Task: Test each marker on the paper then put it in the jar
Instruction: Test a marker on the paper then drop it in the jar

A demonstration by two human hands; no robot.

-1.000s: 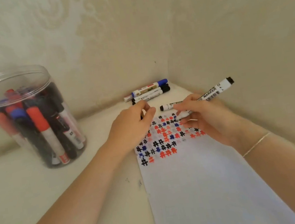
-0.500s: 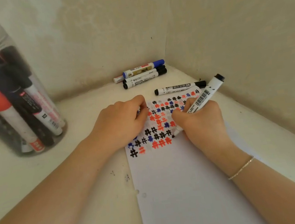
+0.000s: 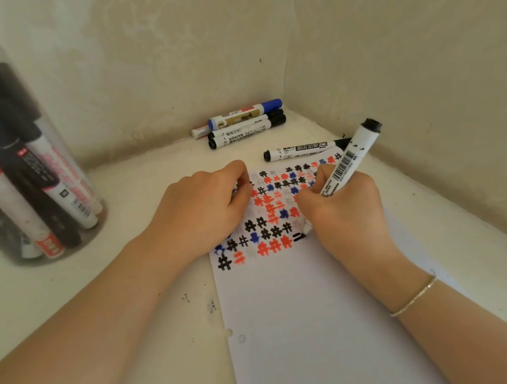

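Ink had just reached the paper [image 3: 326, 326] — two fresh black strokes at mid-frame that weren't there a moment ago. My right hand [image 3: 349, 212] pinched the marker [image 3: 349, 162], tip down; my left hand [image 3: 203, 210] lay curled on the sheet, steadying it. So this one writes — next stop, the jar [image 3: 11, 157] at upper left.

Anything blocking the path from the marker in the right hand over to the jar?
The left hand, resting on the paper, lies between the marker in the right hand and the jar. The jar's mouth is out of frame.
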